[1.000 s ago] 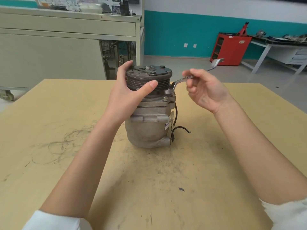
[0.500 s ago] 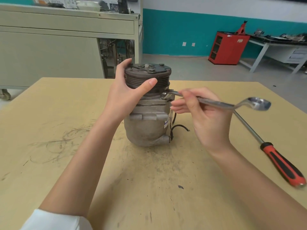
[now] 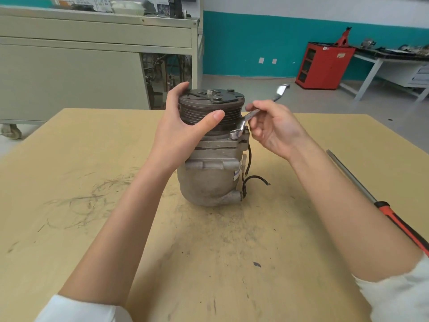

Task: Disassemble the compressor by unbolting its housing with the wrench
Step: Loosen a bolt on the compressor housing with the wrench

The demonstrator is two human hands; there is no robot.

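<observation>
Left grip (image 3: 182, 133) curled round pulley (image 3: 222, 105) of compressor (image 3: 209, 180) on counter (image 3: 69, 159); right grip (image 3: 278, 129) pinches wrench (image 3: 244, 122), ring end on housing (image 3: 216, 145).

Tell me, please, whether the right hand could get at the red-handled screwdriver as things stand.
Probably yes: the screwdriver lies uncovered on the table right of that arm, but the right hand holds the wrench, which must go down first.

One compressor (image 3: 209, 180), one wrench (image 3: 245, 122), one screwdriver (image 3: 394, 220), two hands (image 3: 183, 133) (image 3: 276, 131).
</observation>
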